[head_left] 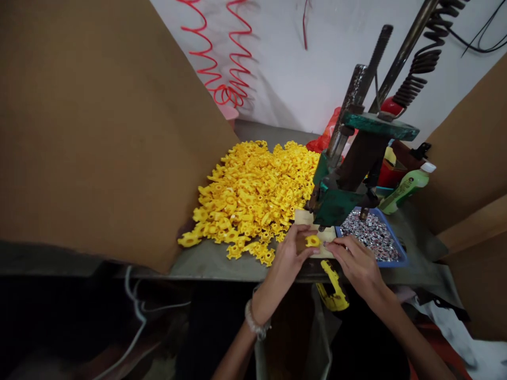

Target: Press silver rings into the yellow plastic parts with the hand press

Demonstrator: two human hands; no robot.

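My left hand (291,251) has its thumb and fingers curled round the edge of a small yellow plastic piece (312,241) with a round hole, over a pale board (304,217). Just right of it, my right hand (358,266) is closed in a pinch on a small metal bearing (325,244). Directly above the hands stands the green head of a bench press (336,206). A large heap of similar yellow pieces (257,195) lies left of the press. To the right, a blue tray (401,255) holds several small silvery bearings.
A yellow handle-like part (335,290) sits below the table's front edge. Cardboard panels rise at left (99,132) and right (471,148). A green bottle (410,186) leans behind the tray, and a red bag (327,137) is behind the press. Red coiled hose (240,53) hangs on the wall.
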